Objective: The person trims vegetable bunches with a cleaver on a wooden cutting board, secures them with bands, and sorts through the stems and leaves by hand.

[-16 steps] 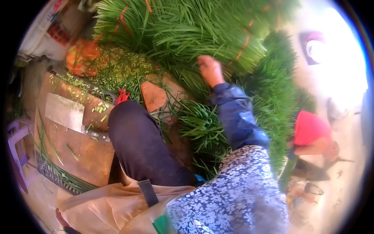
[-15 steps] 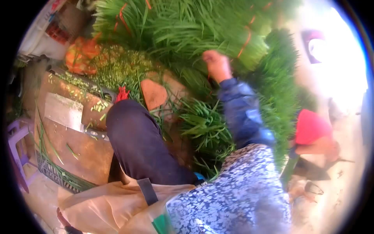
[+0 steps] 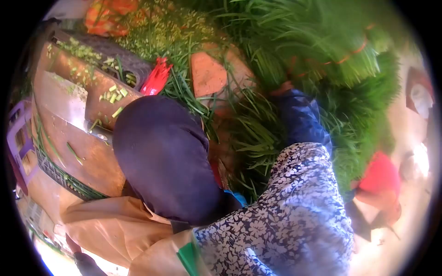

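Green leaves are making up the tied bundle (image 3: 317, 39), which is lying at the upper right with an orange-red tie (image 3: 346, 58) running across it. The right hand (image 3: 284, 87) is reaching in at the bundle's lower edge; leaves and blur are covering its fingers, so whether it is gripping or open cannot be told. Half a second ago the whole hand was showing against the bundle; now it is mostly disappearing among the leaves, suggesting that its work is shifting into the greens themselves. The view is also shifting, with the bundle appearing farther right. A blue sleeve (image 3: 304, 117) is covering the forearm, and looser leaves (image 3: 258, 124) are spreading just beside it. Farther left, an orange block (image 3: 208, 73) and a red bag (image 3: 156, 76) are lying beyond the knee (image 3: 161, 152). A knife (image 3: 64, 94) is resting on the board (image 3: 87, 154) near cut pieces (image 3: 113, 94). What is apparently the left hand (image 3: 72, 244) is showing beside the apron (image 3: 106, 225), too small for its grip to be told.
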Demonstrator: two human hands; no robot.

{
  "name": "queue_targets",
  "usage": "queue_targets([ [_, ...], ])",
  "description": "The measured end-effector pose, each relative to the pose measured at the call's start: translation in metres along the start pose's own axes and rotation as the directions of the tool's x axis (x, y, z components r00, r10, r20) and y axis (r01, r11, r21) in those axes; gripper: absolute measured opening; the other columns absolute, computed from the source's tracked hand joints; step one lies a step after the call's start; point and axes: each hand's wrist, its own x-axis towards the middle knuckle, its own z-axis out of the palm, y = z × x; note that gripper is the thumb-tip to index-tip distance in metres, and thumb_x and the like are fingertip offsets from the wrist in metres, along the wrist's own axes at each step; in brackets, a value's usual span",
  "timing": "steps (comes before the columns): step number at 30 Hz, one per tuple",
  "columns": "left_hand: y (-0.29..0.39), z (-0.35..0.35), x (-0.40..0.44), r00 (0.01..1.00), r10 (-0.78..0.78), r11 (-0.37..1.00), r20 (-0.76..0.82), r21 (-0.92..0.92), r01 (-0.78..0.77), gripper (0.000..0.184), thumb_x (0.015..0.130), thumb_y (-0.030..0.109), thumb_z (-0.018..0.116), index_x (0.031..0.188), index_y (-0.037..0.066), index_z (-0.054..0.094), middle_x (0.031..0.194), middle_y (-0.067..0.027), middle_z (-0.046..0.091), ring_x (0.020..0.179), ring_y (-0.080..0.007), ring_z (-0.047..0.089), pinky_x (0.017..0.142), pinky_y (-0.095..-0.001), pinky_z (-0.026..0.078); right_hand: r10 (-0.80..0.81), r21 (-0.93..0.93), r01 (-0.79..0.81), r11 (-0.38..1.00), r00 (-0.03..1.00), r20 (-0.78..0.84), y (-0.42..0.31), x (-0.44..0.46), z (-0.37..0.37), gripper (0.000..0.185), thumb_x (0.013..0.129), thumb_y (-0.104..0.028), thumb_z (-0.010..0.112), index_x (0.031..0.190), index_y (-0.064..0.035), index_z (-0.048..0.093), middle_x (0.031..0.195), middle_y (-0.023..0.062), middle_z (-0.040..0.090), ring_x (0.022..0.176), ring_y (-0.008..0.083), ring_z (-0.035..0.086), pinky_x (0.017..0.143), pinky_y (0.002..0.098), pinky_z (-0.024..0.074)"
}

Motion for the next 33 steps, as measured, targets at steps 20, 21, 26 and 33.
queue_targets([
  [20,0.034,-0.007,0.034,0.922,0.356,0.696,-0.156,0.702,-0.15,0.046,0.1,0.025,0.046,0.136,-0.004,0.049,0.137,-0.0168,0.053,0.122,-0.027,0.053,0.106,-0.0364,0.039,-0.489,0.265,0.607,0.749,0.776,-0.398,-0.084,-0.107,-0.127,0.074,0.06,-0.021,0.079,0.126,-0.0026,0.051,0.117,0.0219,0.06,0.111,0.0411,0.056,0.094,0.044,0.0465],
  [21,0.036,-0.008,0.04,0.855,0.499,0.665,-0.14,0.695,-0.274,0.046,0.099,0.023,0.049,0.136,-0.004,0.05,0.135,-0.0169,0.055,0.121,-0.0255,0.052,0.104,-0.0351,0.039,-0.489,0.252,0.618,0.745,0.762,-0.424,-0.087,-0.111,-0.145,0.074,0.06,-0.021,0.079,0.126,-0.0026,0.051,0.117,0.0219,0.06,0.111,0.0411,0.056,0.094,0.044,0.0465],
  [26,0.172,0.084,-0.001,0.659,0.707,0.677,-0.255,0.513,-0.528,0.045,0.097,0.008,0.055,0.141,0.004,0.048,0.123,-0.0102,0.06,0.109,-0.0179,0.057,0.097,-0.0306,0.044,-0.577,0.024,0.706,0.708,0.597,-0.558,-0.142,-0.161,-0.243,0.073,0.06,-0.016,0.075,0.128,-0.0026,0.051,0.12,0.0206,0.059,0.114,0.0395,0.055,0.096,0.0435,0.0443],
  [33,0.311,0.2,-0.153,0.236,0.959,0.284,-0.158,0.557,-0.78,0.052,0.089,-0.004,0.059,0.139,0.002,0.049,0.126,-0.0112,0.061,0.118,-0.0189,0.057,0.103,-0.0313,0.04,-0.595,-0.288,0.772,0.567,0.142,-0.791,-0.216,-0.26,-0.341,0.067,0.058,-0.013,0.071,0.122,-0.0046,0.054,0.115,0.0151,0.06,0.112,0.0346,0.055,0.1,0.0439,0.0386],
])
